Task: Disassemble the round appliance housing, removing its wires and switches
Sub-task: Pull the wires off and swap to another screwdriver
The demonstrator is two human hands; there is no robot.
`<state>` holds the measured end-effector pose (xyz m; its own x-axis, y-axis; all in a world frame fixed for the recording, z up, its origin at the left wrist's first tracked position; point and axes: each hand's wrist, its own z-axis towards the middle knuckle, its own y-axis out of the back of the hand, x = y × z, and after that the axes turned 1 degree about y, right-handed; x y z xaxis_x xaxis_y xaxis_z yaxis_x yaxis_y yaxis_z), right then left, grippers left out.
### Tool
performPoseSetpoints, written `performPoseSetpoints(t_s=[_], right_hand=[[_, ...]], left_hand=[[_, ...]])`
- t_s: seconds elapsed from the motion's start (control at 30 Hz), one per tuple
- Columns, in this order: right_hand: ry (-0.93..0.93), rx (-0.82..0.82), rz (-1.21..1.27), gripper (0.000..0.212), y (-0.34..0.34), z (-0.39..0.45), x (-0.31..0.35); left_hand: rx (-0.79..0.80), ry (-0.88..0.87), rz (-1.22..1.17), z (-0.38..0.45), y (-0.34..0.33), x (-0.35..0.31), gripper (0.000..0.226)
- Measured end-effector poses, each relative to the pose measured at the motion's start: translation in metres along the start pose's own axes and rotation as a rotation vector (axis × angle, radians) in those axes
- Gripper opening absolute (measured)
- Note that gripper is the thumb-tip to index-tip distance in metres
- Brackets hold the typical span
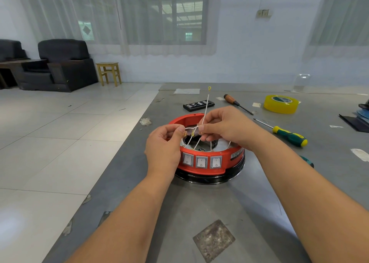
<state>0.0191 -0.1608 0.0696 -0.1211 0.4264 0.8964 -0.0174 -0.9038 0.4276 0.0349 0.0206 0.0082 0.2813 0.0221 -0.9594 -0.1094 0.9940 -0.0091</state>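
- Fingers of both hands are curled and pinching thin white wires (205,105) above the middle of the round housing (209,159).
- Left hand (162,145) grips 1 end of the wire bundle between thumb and forefinger, just over the housing's left rim.
- Right hand (225,127) pinches the wires close beside the left hand's fingertips, and its other fingers are folded under.
- Small brass connectors (192,133) hang from the wires between the 2 hands.
- 1 wire stands up and away from the right hand, ending in a yellow ring terminal (209,88).
- More white wires run down from the hands into the open top of the housing.
- That housing is red with a black base, and it sits on the grey table (199,212) directly ahead of the person.
- 3 white rocker switches (201,161) sit in a row on the housing's near wall, facing the camera.
- Behind the housing lies a black case of screwdriver bits (198,105).
- To its right lie a screwdriver with a brown handle (231,99), a roll of yellow tape (280,104), and a screwdriver with a green and yellow handle (289,136).
- Across the tiled floor on the left stand a dark armchair (63,65) and a small wooden stool (108,73).
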Motion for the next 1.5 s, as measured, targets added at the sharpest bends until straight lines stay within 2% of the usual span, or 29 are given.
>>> performPoseSetpoints(t_s=[0.17, 0.27, 0.43, 0.63, 0.8, 0.93, 1.1, 1.33, 1.5], right_hand=[[0.078, -0.040, -0.217, 0.002, 0.000, 0.001, -0.001], [0.119, -0.048, -0.207, 0.004, -0.001, 0.000, -0.001], [0.106, -0.051, -0.154, 0.003, -0.005, 0.000, 0.000], [0.090, -0.065, -0.127, 0.006, -0.012, 0.003, -0.003], [0.119, -0.088, -0.178, 0.003, -0.012, 0.004, -0.005], [0.117, -0.074, -0.116, 0.004, -0.015, 0.004, -0.004], [0.092, -0.018, 0.043, 0.014, -0.018, 0.004, -0.002], [0.110, -0.036, -0.047, 0.013, -0.021, 0.004, -0.003], [0.090, -0.047, 0.030, 0.017, -0.018, 0.001, -0.001]], left_hand=[[0.066, -0.183, 0.263, -0.006, 0.003, -0.001, 0.014], [0.045, -0.221, 0.378, -0.007, 0.002, 0.000, 0.012], [0.015, -0.140, 0.317, -0.004, 0.003, -0.005, 0.024], [0.019, -0.082, 0.229, -0.002, 0.003, -0.004, 0.019], [0.073, -0.097, 0.312, -0.003, 0.004, -0.003, 0.010], [0.070, -0.143, 0.407, -0.002, 0.003, -0.004, 0.017], [0.081, -0.095, 0.244, 0.006, 0.004, 0.001, 0.013], [0.084, -0.032, 0.177, 0.005, 0.004, 0.002, 0.003], [0.059, -0.049, 0.191, 0.004, 0.004, 0.000, 0.012]])
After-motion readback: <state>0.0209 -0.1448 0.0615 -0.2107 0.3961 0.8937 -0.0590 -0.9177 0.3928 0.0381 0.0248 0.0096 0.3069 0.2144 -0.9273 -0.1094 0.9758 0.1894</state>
